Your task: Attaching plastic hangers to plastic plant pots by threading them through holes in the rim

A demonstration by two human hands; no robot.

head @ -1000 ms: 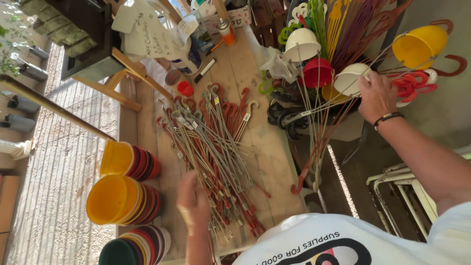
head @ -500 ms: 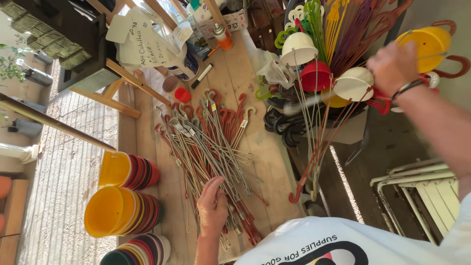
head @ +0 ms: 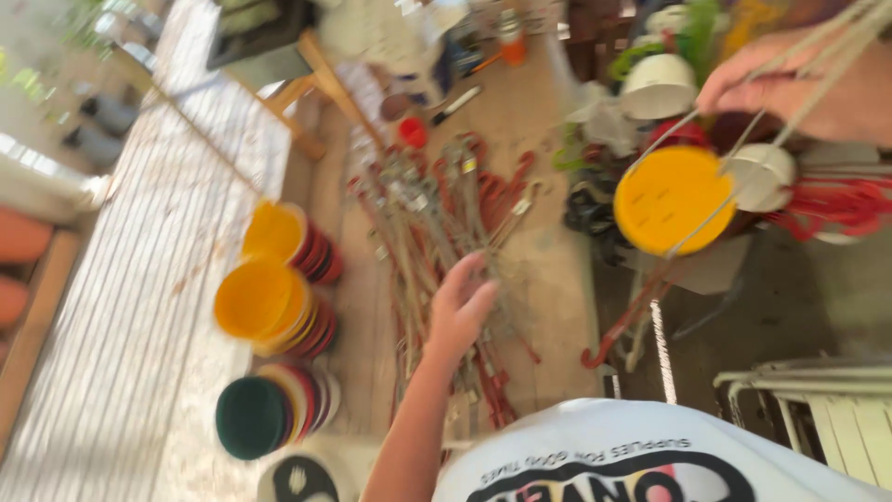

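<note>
The view is motion-blurred. My right hand [head: 797,82] is raised at the top right, closed around thin pale hanger strands. A yellow hanging pot [head: 667,199] dangles from those strands, its open mouth facing me. My left hand [head: 461,310] reaches over a pile of long metal rods with red hooks [head: 437,223] that lies on the wooden table [head: 548,270]. Its fingers are spread and rest on the pile without gripping anything. Two white hanging pots [head: 658,85] [head: 762,175] hang close to the yellow one.
Three sideways stacks of nested pots lie at the table's left: two yellow-fronted [head: 277,232] [head: 260,302] and one green-fronted [head: 251,418]. A red cap [head: 412,132] sits farther back. Red hooks [head: 836,204] cluster at the right, a white slatted chair [head: 818,409] below.
My right hand has carried the yellow pot leftward and nearer, so it now hangs in the middle right. My left hand has slid forward over the rods. The camera has swung.
</note>
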